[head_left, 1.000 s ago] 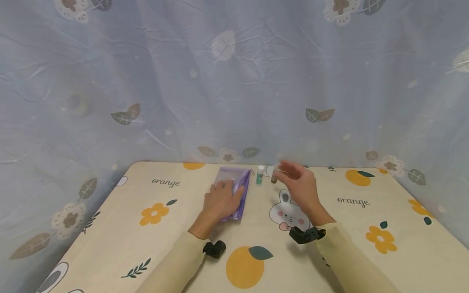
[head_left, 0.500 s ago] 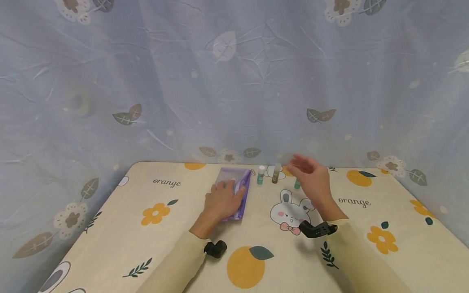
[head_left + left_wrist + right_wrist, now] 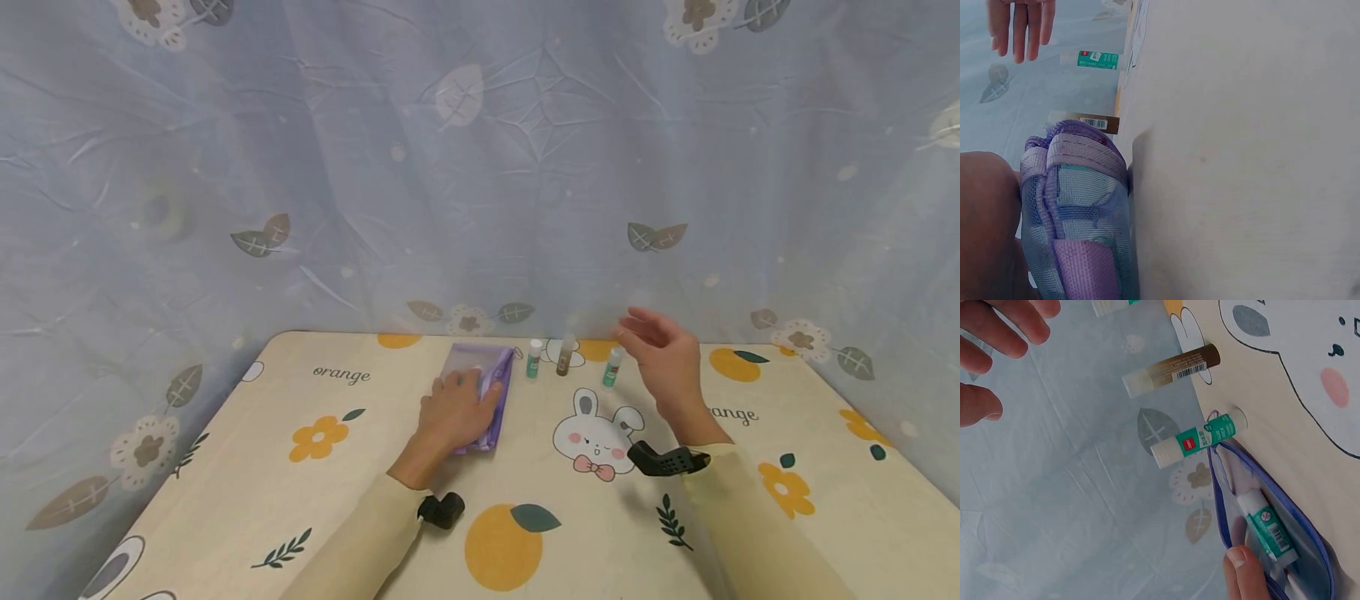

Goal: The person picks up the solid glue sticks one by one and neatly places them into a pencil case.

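My left hand [image 3: 459, 408] lies over a purple mesh zip pouch [image 3: 501, 408], its thumb and fingers at the upper edge of the gaping mouth. A green-and-white glue stick [image 3: 1267, 528] lies inside the pouch. To the pouch's right, three glue sticks stand upright in a row. Nearest it is a green glue stick [image 3: 533, 360], then a brown glue stick [image 3: 565, 358], then another green glue stick [image 3: 612, 368]. My right hand [image 3: 666, 354] hovers just right of the last one, fingers loosely bent, holding nothing; it also appears in the left wrist view.
The table wears a cream cloth [image 3: 360, 500] printed with oranges, flowers and a rabbit. A pale blue patterned curtain [image 3: 480, 167] hangs right behind the table's far edge, close behind the glue sticks.
My right hand has moved rightward from beside the brown glue stick, uncovering it and the rightmost green one, which stands on its own. My left hand and the pouch stay put.
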Action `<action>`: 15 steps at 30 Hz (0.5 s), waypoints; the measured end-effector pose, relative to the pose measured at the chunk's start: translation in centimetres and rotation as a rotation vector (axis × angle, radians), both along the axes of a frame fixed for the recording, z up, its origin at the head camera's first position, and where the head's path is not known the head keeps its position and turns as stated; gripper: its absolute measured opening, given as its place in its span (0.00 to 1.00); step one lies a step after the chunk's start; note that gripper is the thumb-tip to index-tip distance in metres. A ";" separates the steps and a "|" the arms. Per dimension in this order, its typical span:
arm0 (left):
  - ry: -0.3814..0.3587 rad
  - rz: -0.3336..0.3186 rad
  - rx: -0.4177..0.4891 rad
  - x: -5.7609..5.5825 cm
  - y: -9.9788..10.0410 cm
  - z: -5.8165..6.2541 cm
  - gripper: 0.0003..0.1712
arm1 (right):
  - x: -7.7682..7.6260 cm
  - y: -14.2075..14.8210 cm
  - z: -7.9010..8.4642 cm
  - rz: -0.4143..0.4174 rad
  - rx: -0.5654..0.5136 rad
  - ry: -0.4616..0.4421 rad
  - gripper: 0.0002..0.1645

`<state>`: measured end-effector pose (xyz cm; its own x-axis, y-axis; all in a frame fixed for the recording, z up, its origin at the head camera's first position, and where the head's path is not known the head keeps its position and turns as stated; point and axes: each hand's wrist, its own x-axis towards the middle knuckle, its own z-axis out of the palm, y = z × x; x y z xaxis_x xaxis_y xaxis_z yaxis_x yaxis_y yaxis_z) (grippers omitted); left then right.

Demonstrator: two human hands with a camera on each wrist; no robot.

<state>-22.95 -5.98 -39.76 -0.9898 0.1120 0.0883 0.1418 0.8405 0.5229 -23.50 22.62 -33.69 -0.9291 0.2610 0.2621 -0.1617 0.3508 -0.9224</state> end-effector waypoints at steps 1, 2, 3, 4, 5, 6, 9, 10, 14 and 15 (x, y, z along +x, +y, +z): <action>0.001 -0.001 -0.001 0.0 0.0 0.0 0.40 | 0.0 0.0 0.0 -0.003 -0.002 -0.003 0.33; 0.002 -0.001 -0.001 0.0 0.0 0.0 0.40 | -0.1 0.1 0.0 -0.006 -0.001 -0.005 0.33; 0.003 -0.001 -0.003 0.0 0.0 0.0 0.40 | -0.1 0.1 0.0 -0.009 0.000 -0.008 0.33; 0.003 -0.001 -0.003 0.0 0.0 0.0 0.40 | -0.2 0.1 0.0 -0.012 0.000 -0.010 0.34; 0.003 0.000 -0.003 0.0 0.0 0.0 0.40 | -0.2 0.1 0.0 -0.015 0.000 -0.011 0.34; 0.002 0.000 -0.004 0.0 0.0 0.0 0.40 | -0.2 0.1 0.0 -0.018 0.000 -0.012 0.34; 0.002 0.000 -0.004 0.0 0.0 -0.1 0.40 | -0.3 0.2 -0.1 -0.028 -0.003 -0.009 0.33; 0.002 0.000 -0.003 -0.1 0.0 -0.1 0.40 | -0.3 0.2 -0.2 -0.029 -0.005 -0.008 0.33; 0.005 -0.001 -0.001 -0.1 0.0 -0.2 0.40 | -0.4 0.3 -0.5 -0.035 -0.007 -0.013 0.34; 0.005 -0.001 0.000 -0.2 0.0 -0.2 0.40 | -0.4 0.3 -0.6 -0.035 -0.006 -0.019 0.34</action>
